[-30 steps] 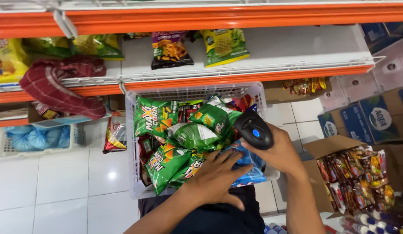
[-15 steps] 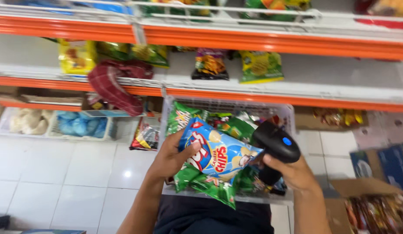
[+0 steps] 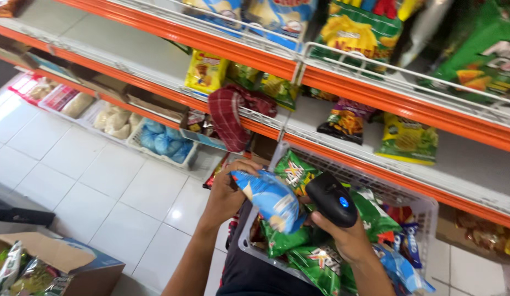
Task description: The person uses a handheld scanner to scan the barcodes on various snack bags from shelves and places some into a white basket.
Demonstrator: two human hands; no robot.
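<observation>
Blue snack bag held up to a handheld scanner over a basket of snacks.

Head view: the left hand (image 3: 226, 193) has its fingers curled and clamped on the upper end of the blue snack bag (image 3: 270, 199), tilting it so its face meets the black scanner (image 3: 332, 199), which the right hand (image 3: 343, 237) grips with fingers wrapped tight, evidently to read it. Below both sets of fingers sits the white basket (image 3: 425, 208) of green bags; orange shelves (image 3: 375, 104) stand beyond.

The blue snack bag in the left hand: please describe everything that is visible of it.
The blue snack bag is a glossy, puffed foil-like pouch, blue with pale and yellow printing. It lies tilted, upper end to the left, above the white basket of green bags. The left hand grips its upper end; its lower end meets the black scanner in the right hand.
</observation>
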